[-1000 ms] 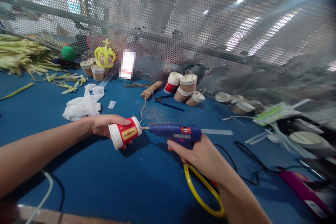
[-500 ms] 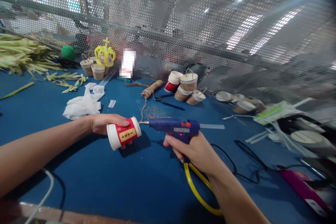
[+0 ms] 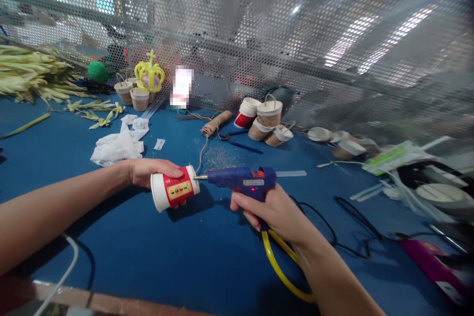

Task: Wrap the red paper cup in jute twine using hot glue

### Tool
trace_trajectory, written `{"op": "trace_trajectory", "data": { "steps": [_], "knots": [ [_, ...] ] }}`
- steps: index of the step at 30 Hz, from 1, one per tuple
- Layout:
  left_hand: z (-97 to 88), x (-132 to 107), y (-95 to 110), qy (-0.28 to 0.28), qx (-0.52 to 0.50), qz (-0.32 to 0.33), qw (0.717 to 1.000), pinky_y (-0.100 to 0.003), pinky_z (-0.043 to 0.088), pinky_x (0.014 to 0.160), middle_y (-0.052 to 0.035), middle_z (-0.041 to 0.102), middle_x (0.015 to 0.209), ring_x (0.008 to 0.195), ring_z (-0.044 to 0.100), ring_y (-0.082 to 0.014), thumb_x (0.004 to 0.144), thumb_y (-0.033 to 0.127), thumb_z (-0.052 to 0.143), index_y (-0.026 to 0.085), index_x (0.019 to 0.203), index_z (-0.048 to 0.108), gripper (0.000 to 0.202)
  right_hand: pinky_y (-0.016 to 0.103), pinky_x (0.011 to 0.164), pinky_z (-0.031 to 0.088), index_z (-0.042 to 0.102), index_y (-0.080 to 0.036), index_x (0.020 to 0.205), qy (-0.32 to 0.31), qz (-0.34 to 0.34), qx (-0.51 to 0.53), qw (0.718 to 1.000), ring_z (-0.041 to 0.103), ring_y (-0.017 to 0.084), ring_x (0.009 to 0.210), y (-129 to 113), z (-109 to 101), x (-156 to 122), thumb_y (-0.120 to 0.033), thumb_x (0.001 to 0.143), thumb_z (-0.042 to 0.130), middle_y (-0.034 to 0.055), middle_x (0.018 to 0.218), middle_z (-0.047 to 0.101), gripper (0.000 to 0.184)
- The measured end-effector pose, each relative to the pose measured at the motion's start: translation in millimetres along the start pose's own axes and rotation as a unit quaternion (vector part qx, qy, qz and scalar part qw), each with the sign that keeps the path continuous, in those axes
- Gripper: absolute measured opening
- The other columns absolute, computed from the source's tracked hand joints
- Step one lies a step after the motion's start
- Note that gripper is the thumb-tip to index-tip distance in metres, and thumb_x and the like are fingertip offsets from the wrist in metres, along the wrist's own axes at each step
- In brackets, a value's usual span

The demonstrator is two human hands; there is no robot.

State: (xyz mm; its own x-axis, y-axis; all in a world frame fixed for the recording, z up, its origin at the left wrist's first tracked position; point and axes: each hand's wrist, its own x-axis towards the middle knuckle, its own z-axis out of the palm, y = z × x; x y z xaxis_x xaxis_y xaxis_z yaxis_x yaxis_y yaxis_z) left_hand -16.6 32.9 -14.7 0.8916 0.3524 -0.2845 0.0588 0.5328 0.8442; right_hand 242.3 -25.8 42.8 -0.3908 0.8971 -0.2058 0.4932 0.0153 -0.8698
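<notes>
Tilted on its side above the blue table, a red and white paper cup point(image 3: 179, 190) is held in my left hand point(image 3: 150, 174), thumb on the near side and fingertips showing beneath. My right hand point(image 3: 268, 210) is wrapped round the handle of a blue hot glue gun point(image 3: 237, 179). The gun's metal nozzle meets the edge of the cup's right end; whether it presses on it I cannot tell. A clear glue stick point(image 3: 292, 174) juts from the back of the gun, and a small red light glows on its side. Twine point(image 3: 203, 154) runs down behind the cup.
Behind my hands lie a twine roll point(image 3: 217, 123), blue-handled pliers point(image 3: 242, 144) and several twine-wrapped cups point(image 3: 269, 113). White tissue point(image 3: 118, 148) is at left, near pale plant stalks point(image 3: 33, 71). A purple power strip point(image 3: 431, 266) and black cable lie right. Perforated metal point(image 3: 222, 24) stands at the back.
The glue gun has shifted slightly left, so its nozzle now overlaps the edge of the cup's end. The cup stays nearly where it was in my left hand. The view has turned slightly.
</notes>
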Motion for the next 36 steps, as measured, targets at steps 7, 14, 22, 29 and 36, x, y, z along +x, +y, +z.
{"op": "trace_trajectory", "data": {
  "steps": [7,14,22,29,36],
  "knots": [
    [1.2,-0.8,1.1,0.003,0.000,0.007,1.000,-0.037,0.049,0.076,-0.0093,0.071,0.075,0.073,0.066,-0.0228,0.068,0.047,0.064,0.009,0.096,0.061,0.047,0.019,0.043,0.038,0.060,-0.012,0.065,-0.017,-0.002,-0.015,1.000,0.041,0.005,0.037,0.4,-1.5,0.5,-0.038,0.079,0.054,-0.0054,0.039,0.044,0.030],
    [-1.9,0.2,-1.4,-0.021,-0.002,0.025,0.999,-0.036,0.051,0.073,-0.0097,0.071,0.078,0.071,0.067,-0.0212,0.073,0.045,0.060,0.008,0.098,0.060,0.044,0.018,0.041,0.037,0.060,-0.012,0.064,-0.036,0.006,-0.015,0.999,0.040,0.005,0.035,1.4,-3.0,0.5,-0.040,0.078,0.055,-0.0052,0.038,0.044,0.031],
    [-5.6,0.3,-3.7,-0.032,-0.003,0.031,0.999,-0.035,0.051,0.073,-0.0103,0.071,0.080,0.072,0.067,-0.0209,0.076,0.043,0.056,0.008,0.098,0.061,0.041,0.017,0.038,0.035,0.059,-0.012,0.063,-0.056,0.018,0.018,0.998,0.039,0.004,0.034,6.4,-7.1,1.7,-0.038,0.076,0.058,-0.0057,0.038,0.044,0.029],
    [-5.2,-0.2,-3.5,-0.034,-0.004,0.032,0.999,-0.035,0.051,0.072,-0.0105,0.071,0.080,0.069,0.067,-0.0204,0.076,0.042,0.057,0.008,0.100,0.060,0.041,0.017,0.036,0.033,0.059,-0.013,0.063,-0.033,0.013,0.038,0.999,0.038,0.004,0.033,5.6,-6.6,1.7,-0.037,0.076,0.058,-0.0056,0.037,0.043,0.028],
    [-4.7,0.0,-3.4,-0.032,-0.002,0.032,0.999,-0.036,0.051,0.073,-0.0104,0.072,0.080,0.068,0.067,-0.0206,0.074,0.042,0.059,0.008,0.099,0.061,0.042,0.017,0.037,0.034,0.059,-0.012,0.064,-0.043,0.022,0.030,0.998,0.039,0.004,0.033,9.0,-7.6,4.1,-0.038,0.076,0.058,-0.0054,0.038,0.044,0.029]
  ]
}}
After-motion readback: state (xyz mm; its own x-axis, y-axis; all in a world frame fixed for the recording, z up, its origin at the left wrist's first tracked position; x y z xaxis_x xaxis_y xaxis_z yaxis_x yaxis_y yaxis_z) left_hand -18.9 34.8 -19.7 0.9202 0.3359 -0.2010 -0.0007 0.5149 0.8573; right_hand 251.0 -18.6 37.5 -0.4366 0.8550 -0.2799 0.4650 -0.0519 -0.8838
